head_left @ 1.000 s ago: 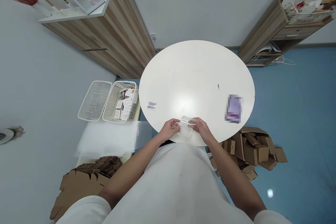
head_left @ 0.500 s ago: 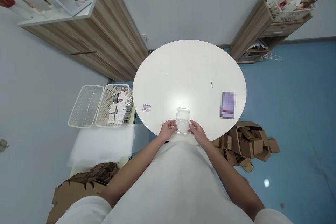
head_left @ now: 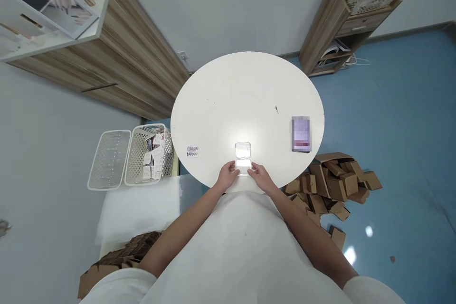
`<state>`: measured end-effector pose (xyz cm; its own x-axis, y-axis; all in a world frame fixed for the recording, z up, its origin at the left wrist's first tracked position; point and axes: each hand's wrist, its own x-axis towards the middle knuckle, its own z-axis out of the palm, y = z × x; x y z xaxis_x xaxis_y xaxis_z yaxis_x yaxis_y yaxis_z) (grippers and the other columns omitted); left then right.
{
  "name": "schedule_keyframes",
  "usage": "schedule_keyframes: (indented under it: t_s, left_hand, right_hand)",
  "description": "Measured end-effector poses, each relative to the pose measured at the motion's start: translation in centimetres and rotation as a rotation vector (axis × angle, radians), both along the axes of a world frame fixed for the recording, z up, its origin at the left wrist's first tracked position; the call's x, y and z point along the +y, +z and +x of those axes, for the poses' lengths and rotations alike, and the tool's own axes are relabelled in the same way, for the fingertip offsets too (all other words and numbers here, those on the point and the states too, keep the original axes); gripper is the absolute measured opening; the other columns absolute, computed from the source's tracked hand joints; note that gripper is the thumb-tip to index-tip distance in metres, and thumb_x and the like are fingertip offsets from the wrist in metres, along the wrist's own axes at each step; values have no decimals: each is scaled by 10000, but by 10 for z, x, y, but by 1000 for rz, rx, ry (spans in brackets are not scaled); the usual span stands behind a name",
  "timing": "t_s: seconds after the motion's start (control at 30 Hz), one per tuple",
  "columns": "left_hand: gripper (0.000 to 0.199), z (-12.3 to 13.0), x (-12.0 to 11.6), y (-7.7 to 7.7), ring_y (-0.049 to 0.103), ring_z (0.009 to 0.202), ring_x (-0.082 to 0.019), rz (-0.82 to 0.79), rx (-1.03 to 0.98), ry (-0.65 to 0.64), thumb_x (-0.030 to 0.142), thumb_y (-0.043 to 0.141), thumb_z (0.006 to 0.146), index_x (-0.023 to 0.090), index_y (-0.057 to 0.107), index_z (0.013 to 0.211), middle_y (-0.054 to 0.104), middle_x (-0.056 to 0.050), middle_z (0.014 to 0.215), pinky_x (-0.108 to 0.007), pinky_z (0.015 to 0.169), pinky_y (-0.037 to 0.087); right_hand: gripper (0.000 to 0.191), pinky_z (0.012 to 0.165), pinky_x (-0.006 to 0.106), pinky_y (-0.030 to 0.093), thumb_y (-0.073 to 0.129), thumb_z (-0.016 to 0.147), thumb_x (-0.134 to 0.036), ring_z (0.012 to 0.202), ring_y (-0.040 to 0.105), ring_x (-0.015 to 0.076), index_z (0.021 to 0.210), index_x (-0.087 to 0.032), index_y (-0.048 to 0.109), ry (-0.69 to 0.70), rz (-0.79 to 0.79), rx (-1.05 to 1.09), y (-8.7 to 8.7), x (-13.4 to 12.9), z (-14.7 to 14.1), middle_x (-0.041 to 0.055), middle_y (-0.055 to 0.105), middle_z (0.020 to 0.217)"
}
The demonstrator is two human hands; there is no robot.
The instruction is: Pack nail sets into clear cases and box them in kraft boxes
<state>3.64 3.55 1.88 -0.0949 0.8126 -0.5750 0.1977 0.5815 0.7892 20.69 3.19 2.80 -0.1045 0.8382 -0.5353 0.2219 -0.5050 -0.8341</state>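
A small clear plastic box (head_left: 243,167) lies on the white oval table (head_left: 249,85) near its front edge, with its hinged lid (head_left: 242,150) folded open away from me. My left hand (head_left: 227,175) grips the left side of the box, thumb at the near corner. On the opposite side my right hand (head_left: 261,177) closes its fingers on the right edge. Light glares off the box, and I make out nothing inside it. Farther left on the table is a small clear sheet with two rows of purple oval pieces (head_left: 192,151).
A blurred purple rectangular item (head_left: 301,134) lies at the table's right. White baskets (head_left: 130,156), one holding cards, stand left of the table. Brown cardboard boxes (head_left: 333,185) are piled on the floor at right. Wooden cabinets (head_left: 142,42) stand behind.
The view has turned slightly, so the table sits farther left. Both hands stay at the box's sides, and their thumbs now rest at its near corners.
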Motion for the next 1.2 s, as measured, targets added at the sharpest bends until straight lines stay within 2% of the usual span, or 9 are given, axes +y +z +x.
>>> schedule_keyframes:
  t_s: [0.17,0.43,0.6,0.7,0.83,1.0,1.07,1.2]
  left_hand:
    - [500,2,3,-4,490,884,-165,0,113,-70,234,646,634,201,523,1118,513,-56,999,-295,808,382]
    - [579,-1,0,-11,467,967,-160,-7,139,-222,182,576,706,229,383,1250,450,-72,1073,-286,785,426]
    - [600,-5,-8,-15,468,975,-163,28,123,-263,173,556,714,203,344,1275,446,-88,1098,-303,783,442]
    - [577,-15,-13,-15,480,962,-158,52,120,-291,177,555,716,194,359,1258,467,-88,1093,-306,778,448]
    - [434,-52,-15,-10,503,939,-152,157,171,-290,196,516,751,201,438,1178,502,-71,1064,-298,755,460]
    - [310,-129,-1,-4,522,901,-161,330,402,-166,226,486,778,192,501,1085,519,-60,1016,-309,749,463]
    - [322,-159,9,-3,522,901,-178,334,500,-136,235,494,771,184,498,1089,512,-68,1010,-327,754,462]
    - [523,-200,35,-4,502,956,-204,300,601,-207,261,582,715,166,415,1201,452,-92,1090,-345,829,430]
  right_hand:
    - [362,729,325,447,558,671,-404,770,534,170,978,-217,602,22,4,-23,-4,6,-3,46,546,978]
    - [488,760,320,456,530,700,-373,865,517,162,1165,-233,479,38,-57,-101,-12,6,-5,61,468,1099]
    - [559,742,318,469,526,711,-376,869,514,159,1231,-212,405,-35,-43,-157,-13,-2,-6,74,468,1097]
    - [530,737,336,470,505,730,-354,858,501,163,1227,-202,397,-103,45,-261,-8,-5,-10,80,470,1081]
    - [423,727,343,464,467,757,-298,873,489,173,1168,-201,436,-119,238,-384,3,1,-31,84,466,1077]
    - [358,776,354,447,444,769,-252,917,486,179,1126,-223,460,148,340,-377,8,27,-85,68,473,1080]
    - [371,821,377,426,466,757,-254,1001,446,207,1127,-228,464,255,343,-418,4,39,-109,69,458,1099]
    - [442,872,403,386,522,727,-267,1084,371,245,1160,-220,448,420,352,-528,-5,62,-154,81,420,1136]
